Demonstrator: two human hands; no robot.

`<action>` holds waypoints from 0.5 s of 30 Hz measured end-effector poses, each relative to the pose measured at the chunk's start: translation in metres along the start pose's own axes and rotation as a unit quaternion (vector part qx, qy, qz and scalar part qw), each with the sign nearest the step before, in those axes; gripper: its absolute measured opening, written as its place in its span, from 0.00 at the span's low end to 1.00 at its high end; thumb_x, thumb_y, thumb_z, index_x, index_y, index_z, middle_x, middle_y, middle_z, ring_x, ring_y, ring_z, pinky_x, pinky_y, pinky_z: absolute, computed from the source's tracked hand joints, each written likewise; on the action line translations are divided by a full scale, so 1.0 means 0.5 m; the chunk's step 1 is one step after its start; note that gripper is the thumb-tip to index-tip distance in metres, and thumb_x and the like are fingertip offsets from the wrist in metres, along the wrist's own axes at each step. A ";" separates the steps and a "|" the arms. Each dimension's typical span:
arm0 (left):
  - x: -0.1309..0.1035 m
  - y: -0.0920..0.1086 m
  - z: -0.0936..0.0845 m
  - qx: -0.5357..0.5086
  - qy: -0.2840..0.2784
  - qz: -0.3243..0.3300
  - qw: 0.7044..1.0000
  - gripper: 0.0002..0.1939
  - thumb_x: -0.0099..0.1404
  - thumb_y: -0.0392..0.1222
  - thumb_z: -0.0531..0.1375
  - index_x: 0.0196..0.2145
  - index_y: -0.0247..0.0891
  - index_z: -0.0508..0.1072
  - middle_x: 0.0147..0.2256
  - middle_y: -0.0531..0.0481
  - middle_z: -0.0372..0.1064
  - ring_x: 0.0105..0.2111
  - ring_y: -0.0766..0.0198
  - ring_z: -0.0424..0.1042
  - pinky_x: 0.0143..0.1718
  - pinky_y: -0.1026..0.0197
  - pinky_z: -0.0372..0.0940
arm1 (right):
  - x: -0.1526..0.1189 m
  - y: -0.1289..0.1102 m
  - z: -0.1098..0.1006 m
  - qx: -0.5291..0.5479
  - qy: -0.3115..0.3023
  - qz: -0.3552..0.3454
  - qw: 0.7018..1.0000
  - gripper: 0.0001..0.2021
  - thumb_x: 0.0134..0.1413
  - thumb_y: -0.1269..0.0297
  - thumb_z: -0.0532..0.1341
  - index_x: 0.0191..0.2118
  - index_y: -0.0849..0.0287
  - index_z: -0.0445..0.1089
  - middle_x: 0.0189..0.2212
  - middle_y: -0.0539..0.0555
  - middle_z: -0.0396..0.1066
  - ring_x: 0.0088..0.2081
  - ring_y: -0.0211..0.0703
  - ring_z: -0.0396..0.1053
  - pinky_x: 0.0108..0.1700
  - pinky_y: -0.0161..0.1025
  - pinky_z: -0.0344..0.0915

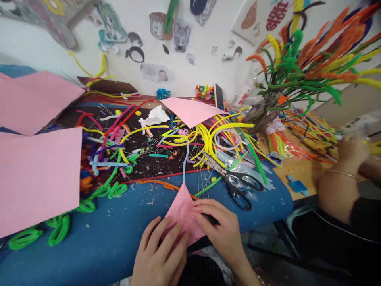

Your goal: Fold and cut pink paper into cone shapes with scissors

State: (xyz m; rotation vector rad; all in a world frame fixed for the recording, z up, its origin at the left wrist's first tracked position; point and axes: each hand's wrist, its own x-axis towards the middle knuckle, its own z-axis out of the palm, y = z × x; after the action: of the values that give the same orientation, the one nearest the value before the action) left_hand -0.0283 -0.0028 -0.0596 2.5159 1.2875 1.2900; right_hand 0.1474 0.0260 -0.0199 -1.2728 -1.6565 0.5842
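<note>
A piece of pink paper [185,206], gathered to a point at its top, lies at the front edge of the blue table. From that point a thin light-blue stem [185,161] sticks out toward the back. My left hand [162,248] is curled over the paper's left side. On the right side, my right hand [218,226] grips the paper with thumb and fingers close together. Beyond my right hand rests a pair of scissors [235,178] with black handles and parted blades. The underside of the paper is hidden.
Pink sheets [38,178] lie at left, with green pipe-cleaner loops [59,230] beside them. Yellow pipe cleaners [205,139] and scraps clutter the dark mat [143,167]. Fuzzy stems fill a vase [258,113] at back right. Another person's hand [353,153] is at far right.
</note>
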 end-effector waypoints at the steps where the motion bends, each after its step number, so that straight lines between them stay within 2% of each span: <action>1: -0.001 0.000 0.000 -0.002 -0.001 0.000 1.000 0.06 0.62 0.37 0.62 0.37 0.42 0.78 0.39 0.52 0.78 0.47 0.55 0.70 0.59 0.49 0.58 | 0.000 0.000 0.000 0.000 0.002 0.006 1.000 0.07 0.54 0.77 0.64 0.34 0.58 0.77 0.35 0.53 0.79 0.38 0.38 0.77 0.45 0.31 0.73; 5: 0.002 0.004 -0.002 -0.007 -0.001 -0.004 1.000 0.07 0.63 0.36 0.61 0.39 0.41 0.78 0.39 0.52 0.79 0.48 0.56 0.69 0.60 0.50 0.56 | -0.002 0.001 0.001 0.003 0.004 0.025 1.000 0.07 0.55 0.76 0.63 0.34 0.57 0.76 0.35 0.52 0.79 0.38 0.40 0.77 0.43 0.33 0.74; 10: 0.016 0.014 -0.003 0.019 -0.017 -0.014 1.000 0.14 0.66 0.36 0.59 0.48 0.38 0.76 0.39 0.52 0.78 0.46 0.58 0.69 0.62 0.53 0.52 | -0.002 -0.001 0.004 0.012 0.004 0.050 0.999 0.07 0.56 0.75 0.63 0.34 0.55 0.75 0.36 0.52 0.79 0.39 0.41 0.77 0.44 0.35 0.74; 15: 0.027 0.021 0.006 0.062 -0.014 -0.008 0.998 0.13 0.67 0.39 0.58 0.47 0.35 0.76 0.35 0.49 0.75 0.43 0.56 0.67 0.63 0.51 0.51 | 0.000 -0.004 0.007 0.025 0.014 0.057 0.998 0.06 0.56 0.74 0.62 0.34 0.55 0.75 0.36 0.52 0.79 0.39 0.41 0.77 0.42 0.34 0.74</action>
State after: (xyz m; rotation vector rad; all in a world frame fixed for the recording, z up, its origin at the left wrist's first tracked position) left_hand -0.0151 0.0005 -0.0486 2.5873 1.4213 1.2035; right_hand 0.1432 0.0259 -0.0199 -1.3392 -1.5447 0.6683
